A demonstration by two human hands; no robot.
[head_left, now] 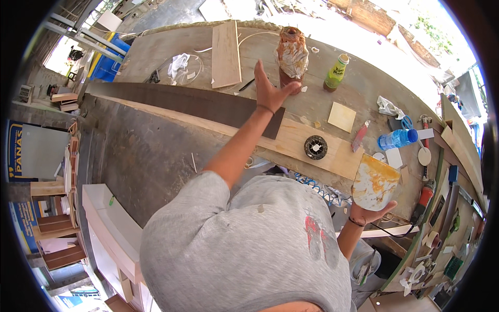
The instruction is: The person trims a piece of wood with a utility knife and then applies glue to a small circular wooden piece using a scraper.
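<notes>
My left hand (270, 93) reaches across the bench with fingers stretched out and thumb spread. It is just beside a reddish-brown bottle (292, 58) with a crusted, glue-caked upper part; whether the thumb touches it I cannot tell. My right hand (368, 214) holds a flat whitish plate (376, 182) smeared with orange-brown glue, its fingers partly hidden underneath. Between my hands a pale wooden strip (332, 156) lies along the bench, with a roll of black tape (315, 147) on it. A dark brown strip (197, 109) lies along the pale wood to the left.
Beyond the strip are a wooden board (226, 57), a green-labelled bottle (336, 73) and a cream square (342, 117). To the right are a red cutter (359, 136), a water bottle (397, 139), blue-handled scissors (407, 122) and a red power tool (423, 197) with a cord.
</notes>
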